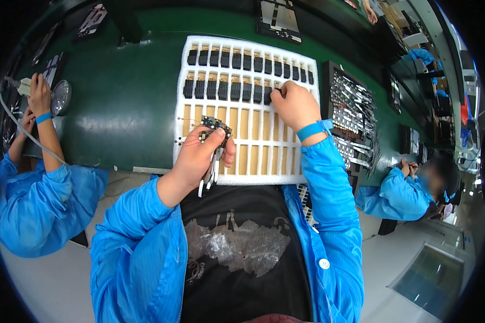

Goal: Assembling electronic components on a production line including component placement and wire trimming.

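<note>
In my left hand (191,161) is a bunch of small dark circuit boards (216,127), pinched between thumb and fingers, with pale strips hanging below. A white foam tray (242,180) lies in front of me, split into rows of narrow slots. Stacks of small black parts (198,89) fill the far row and most of the second row; brown slot bottoms show in the nearer rows. At the right end of the second row, my right hand (298,107) is closed, its fingertips on a small black part (276,92) they partly cover.
Right of the tray stands a dark tray (350,99) heaped with boards and pale strips. Flat panels (279,20) lie at the far side of the green table (124,102). Co-workers in blue sleeves sit at left (43,194) and right (393,196), near a round lamp-like object (61,98).
</note>
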The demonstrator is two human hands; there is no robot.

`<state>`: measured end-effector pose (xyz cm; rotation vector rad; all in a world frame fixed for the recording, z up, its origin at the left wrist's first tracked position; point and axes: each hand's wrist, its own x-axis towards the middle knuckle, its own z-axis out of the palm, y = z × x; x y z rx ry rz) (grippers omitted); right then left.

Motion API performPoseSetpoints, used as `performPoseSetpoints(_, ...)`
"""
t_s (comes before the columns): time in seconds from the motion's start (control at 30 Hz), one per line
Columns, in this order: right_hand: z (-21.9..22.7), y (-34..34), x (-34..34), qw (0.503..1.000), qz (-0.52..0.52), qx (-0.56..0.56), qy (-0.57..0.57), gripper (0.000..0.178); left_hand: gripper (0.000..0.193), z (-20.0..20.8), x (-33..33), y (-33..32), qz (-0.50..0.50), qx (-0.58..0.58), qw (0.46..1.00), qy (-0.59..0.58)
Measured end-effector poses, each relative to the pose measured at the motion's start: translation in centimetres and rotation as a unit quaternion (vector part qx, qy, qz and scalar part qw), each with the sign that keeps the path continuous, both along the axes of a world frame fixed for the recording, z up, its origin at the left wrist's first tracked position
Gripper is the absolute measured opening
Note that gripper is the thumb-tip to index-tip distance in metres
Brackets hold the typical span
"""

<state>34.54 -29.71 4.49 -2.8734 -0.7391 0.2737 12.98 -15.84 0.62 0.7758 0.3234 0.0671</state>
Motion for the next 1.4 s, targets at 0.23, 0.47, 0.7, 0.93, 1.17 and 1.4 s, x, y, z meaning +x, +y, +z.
performPoseSetpoints(0.23, -0.2, -1.8, 0.4, 0.98, -0.021, 0.182, 0.081, 0.025, 0.022, -0.1, 0.0, 0.1, -0.003, 0.004, 1.0, -0.016)
performPoseSetpoints(0.47, 0.8, 0.5, -3.0, 0.946, 0.161, 0.147, -0.239, 0.017, 0.02, -0.3, 0.1, 0.1, -0.017, -0.001, 1.0, -0.016)
performPoseSetpoints(0.7, -0.1, 0.4, -2.7, 0.919, 0.264, 0.128, -0.265, 0.014, 0.021, 0.1, -0.1, 0.0, -0.003, -0.018, 1.0, -0.01)
performPoseSetpoints(0.93, -0.9, 0.3, -3.1, 0.896, 0.282, 0.112, -0.323, 0.021, 0.019, 0.5, 0.2, -0.3, -0.006, 0.017, 1.0, 0.001)
performPoseSetpoints(1.17, -1.9, 0.0, -2.5, 0.899, 0.27, 0.177, -0.297, 0.018, 0.019, 0.4, 0.3, -0.5, -0.007, 0.027, 1.0, 0.005)
performPoseSetpoints(1.4, -1.1, -0.2, -2.7, 0.903, 0.263, 0.246, -0.235, 0.019, 0.019, 0.2, 0.2, -0.6, 0.003, 0.027, 0.999, 0.02)
